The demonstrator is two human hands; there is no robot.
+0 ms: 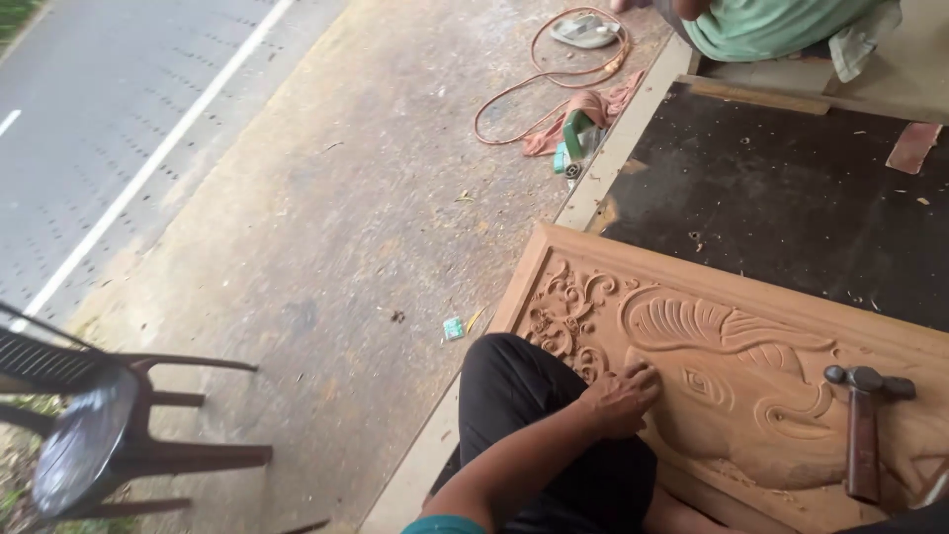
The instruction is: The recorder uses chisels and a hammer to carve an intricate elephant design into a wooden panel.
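One hand shows, my left hand (pixel 621 398), its fingers (pixel 645 377) curled loosely and pressing on the carved wooden panel (pixel 732 371), gripping nothing. My right hand is out of view. That panel lies flat just past my knee. Right of it, a hammer (pixel 864 427) rests on the carving. Farther off, an orange cable (pixel 539 84) loops on the floor.

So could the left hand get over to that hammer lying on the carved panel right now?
Probably yes: the left hand rests on the carved panel, and only bare carving lies between it and the hammer.
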